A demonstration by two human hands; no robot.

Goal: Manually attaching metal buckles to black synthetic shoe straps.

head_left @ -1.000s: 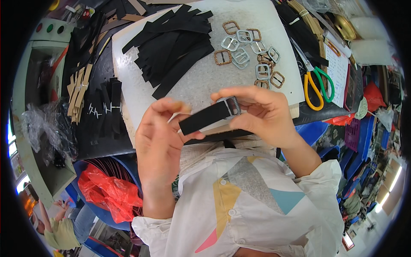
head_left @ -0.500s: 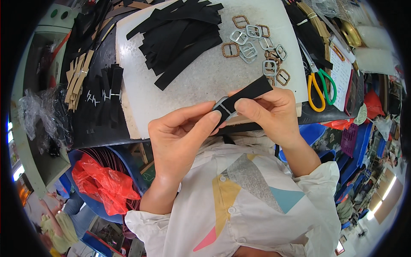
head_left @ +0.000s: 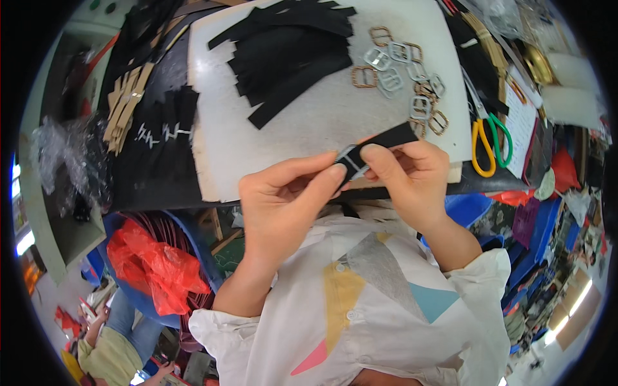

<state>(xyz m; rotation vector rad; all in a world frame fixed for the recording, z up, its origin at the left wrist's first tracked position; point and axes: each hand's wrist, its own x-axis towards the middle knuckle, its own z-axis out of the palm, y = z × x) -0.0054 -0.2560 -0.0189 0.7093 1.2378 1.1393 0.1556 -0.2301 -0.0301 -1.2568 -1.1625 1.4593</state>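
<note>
Between both hands, above the board's near edge, a black fabric strap (head_left: 394,137) runs through a silvery buckle (head_left: 348,156). My left hand (head_left: 283,193) pinches the strap's lower end and the buckle's left side between thumb and fingers. With thumb on top, my right hand (head_left: 405,174) grips the strap just right of the buckle; the strap's free end sticks out past those fingers. Ahead lies a pile of black straps (head_left: 290,55). To its right is a loose group of buckles, some silvery (head_left: 390,79), some brown (head_left: 365,77).
A white board (head_left: 219,148) covers the dark table. Scissors (head_left: 483,138) with yellow and green handles lie at right beside a written sheet (head_left: 520,122). Bundled tan strips (head_left: 125,109) lie at left. Below stands a blue tub (head_left: 215,264) with a red plastic bag (head_left: 151,264). Another person (head_left: 116,341) is at lower left.
The table and its things have shifted slightly right and up in view. My hands have moved a little right, still gripping the strap and buckle. The person at lower left has changed position.
</note>
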